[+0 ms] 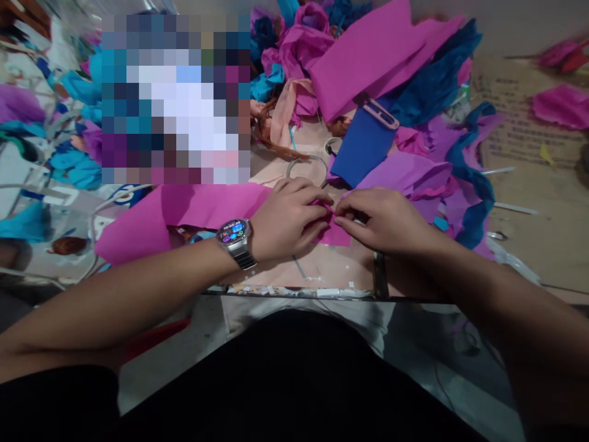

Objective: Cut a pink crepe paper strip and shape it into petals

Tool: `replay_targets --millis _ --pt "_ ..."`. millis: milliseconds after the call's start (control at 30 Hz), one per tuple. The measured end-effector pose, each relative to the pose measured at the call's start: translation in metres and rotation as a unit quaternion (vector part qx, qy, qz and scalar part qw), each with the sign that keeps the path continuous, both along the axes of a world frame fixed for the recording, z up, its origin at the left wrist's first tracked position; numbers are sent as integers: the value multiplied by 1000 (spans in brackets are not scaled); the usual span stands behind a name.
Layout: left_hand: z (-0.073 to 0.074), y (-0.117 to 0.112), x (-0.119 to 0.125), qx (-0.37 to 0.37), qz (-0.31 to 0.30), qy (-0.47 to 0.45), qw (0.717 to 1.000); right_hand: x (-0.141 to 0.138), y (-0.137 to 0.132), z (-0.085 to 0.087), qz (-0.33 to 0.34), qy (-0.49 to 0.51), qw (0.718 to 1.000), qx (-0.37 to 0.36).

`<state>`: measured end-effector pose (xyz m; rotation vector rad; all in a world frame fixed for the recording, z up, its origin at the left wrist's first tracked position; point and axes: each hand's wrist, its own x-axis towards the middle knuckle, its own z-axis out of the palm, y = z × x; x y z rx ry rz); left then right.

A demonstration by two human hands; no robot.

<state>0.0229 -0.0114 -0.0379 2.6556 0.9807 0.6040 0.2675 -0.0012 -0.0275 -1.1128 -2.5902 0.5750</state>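
Observation:
A long strip of magenta crepe paper lies across the table in front of me. My left hand, with a wristwatch on the wrist, is closed in a pinch on the strip's right end. My right hand pinches the same end from the other side, fingertips nearly touching the left hand's. Both hands rest on the pale tabletop close to its near edge.
A heap of magenta, purple and blue paper sheets fills the back of the table. A wire ring lies just behind my hands. Turquoise paper piles at the left. Cardboard covers the right.

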Motion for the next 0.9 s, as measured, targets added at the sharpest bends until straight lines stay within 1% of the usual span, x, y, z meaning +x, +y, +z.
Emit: replay_targets --millis 100,167,367,567,900 --pt "0 0 0 -12 8 1 1000 0 0 -1 22 12 1000 10" --pt "0 0 -1 -17 12 -2 1000 1 0 -2 24 14 999 16" --pt "0 0 -2 -19 31 3 999 1 -1 -3 9 25 1000 11" --pt "-1 -1 -3 -17 32 16 999 0 -2 -3 -11 30 999 -4" --pt "1 -1 -3 -5 41 25 999 1 -3 -5 -12 27 1000 11"
